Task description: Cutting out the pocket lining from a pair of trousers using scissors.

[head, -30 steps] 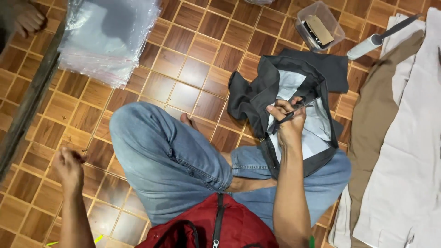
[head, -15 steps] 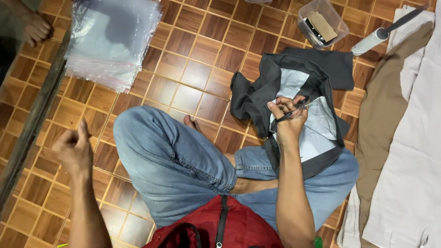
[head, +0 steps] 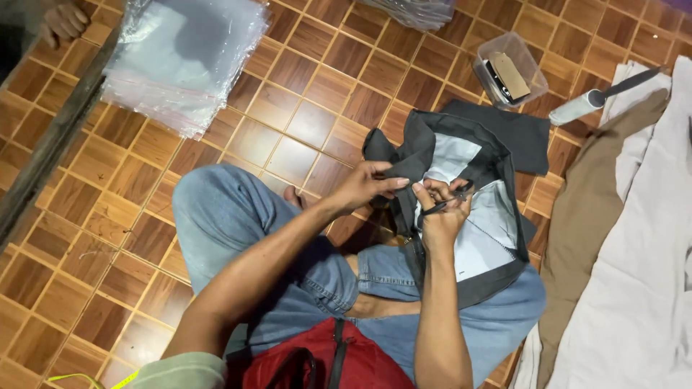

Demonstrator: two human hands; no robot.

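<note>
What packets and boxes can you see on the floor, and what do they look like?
Stack of clear plastic bags: top left, flat, see-through, shiny.
Second stack of bags: top edge, only partly in view.
Clear plastic tub: top right, boxy, with a brown card tag and dark items inside.
No screens or signs.

Dark grey garment shows a pale grey lining, blue jeans below, brown checked tile floor, clear plastic bags, beige and cream cloths.
</note>
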